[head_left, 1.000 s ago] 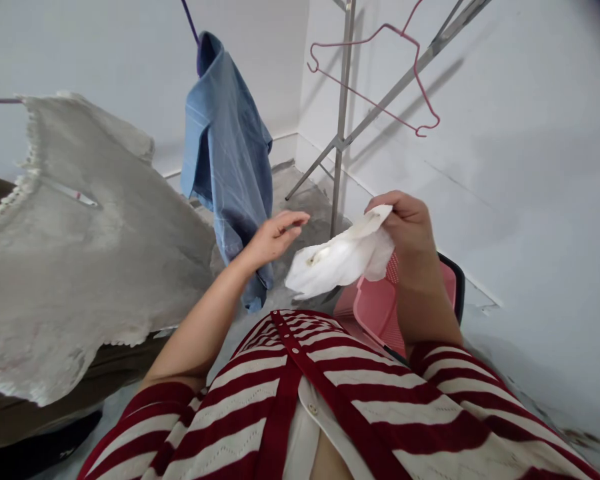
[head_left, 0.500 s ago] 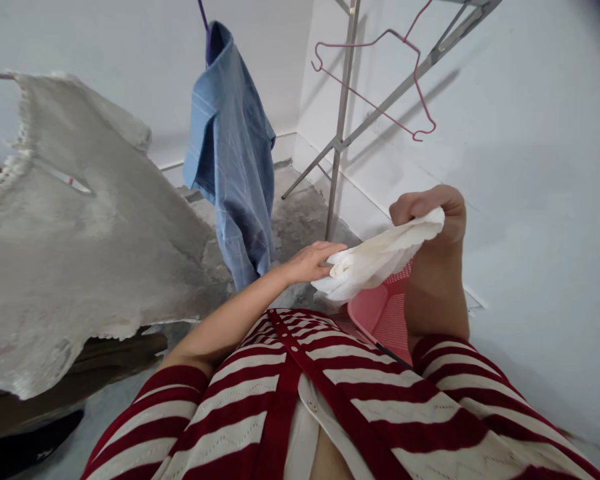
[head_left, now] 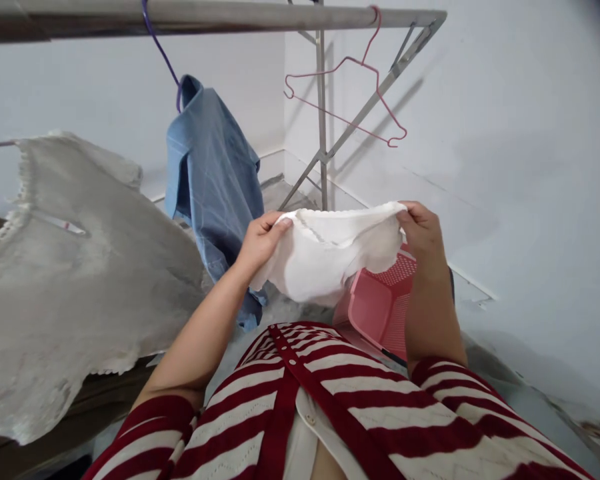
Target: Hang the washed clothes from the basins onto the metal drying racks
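Head view looked down past a striped cardigan at two bare hands, both closed on a white cloth near the middle of the frame. The left hand gripped one upper corner and the right hand pinched the other, so the cloth hung spread and sagging between them, its scalloped top edge showing. Just below it and to the right sat a pink basket, partly hidden by the cloth and the right forearm, so its contents could not be seen. A blue shirt hung behind the left hand, its lower part hidden by the cloth and the left forearm. A pale knitted garment filled the left of the frame and was cut off by the edge. A pink hanger hung from a metal rack at upper right. Something dark at lower left was hard to make out.
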Motion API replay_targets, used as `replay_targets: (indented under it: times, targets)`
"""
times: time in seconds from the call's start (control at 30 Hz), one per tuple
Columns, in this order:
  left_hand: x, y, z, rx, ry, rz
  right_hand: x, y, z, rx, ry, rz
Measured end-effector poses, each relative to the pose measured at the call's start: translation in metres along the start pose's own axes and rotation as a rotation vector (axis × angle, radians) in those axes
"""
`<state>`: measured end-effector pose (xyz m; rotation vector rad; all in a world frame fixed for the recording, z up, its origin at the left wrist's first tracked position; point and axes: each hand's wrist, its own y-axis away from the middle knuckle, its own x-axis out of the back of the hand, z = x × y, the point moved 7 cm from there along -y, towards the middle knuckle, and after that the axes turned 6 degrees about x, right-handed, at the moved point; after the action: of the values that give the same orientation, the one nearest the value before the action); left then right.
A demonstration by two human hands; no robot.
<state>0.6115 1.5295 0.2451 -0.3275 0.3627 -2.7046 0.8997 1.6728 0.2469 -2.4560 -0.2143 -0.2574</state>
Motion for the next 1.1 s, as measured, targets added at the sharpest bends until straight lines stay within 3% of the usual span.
replay_targets:
  times: [0.1, 0.23, 0.33, 0.47, 0.67, 0.87, 0.97, 1.1]
  targets:
    - [0.01, -0.011, -0.007, 0.12, 0.022, 0.033, -0.01, 0.006, 0.0, -0.027, -0.089, -0.03]
    - [0.021, -0.02, -0.014, 0.105, -0.092, 0.062, -0.014, 0.005, -0.008, -0.049, -0.169, 0.016]
    - [0.025, -0.022, -0.023, 0.122, -0.095, 0.063, -0.019, 0.001, -0.017, -0.05, -0.169, -0.023]
    - [0.023, -0.019, -0.035, 0.204, 0.051, 0.039, -0.026, -0.004, -0.015, -0.125, -0.264, -0.039]
    - [0.022, -0.016, -0.033, 0.265, 0.127, 0.002, -0.036, -0.007, 0.006, -0.304, -0.408, -0.036]
    - [0.014, -0.013, -0.063, 0.362, 0.08, -0.018, -0.047, 0.001, -0.013, -0.318, -0.481, -0.121]
    - [-0.003, -0.006, -0.07, 0.302, -0.09, -0.067, -0.059, 0.006, -0.027, -0.319, -0.485, -0.192]
    - [-0.031, 0.004, -0.072, 0.262, -0.598, -0.228, -0.067, 0.008, -0.037, -0.328, -0.509, -0.232]
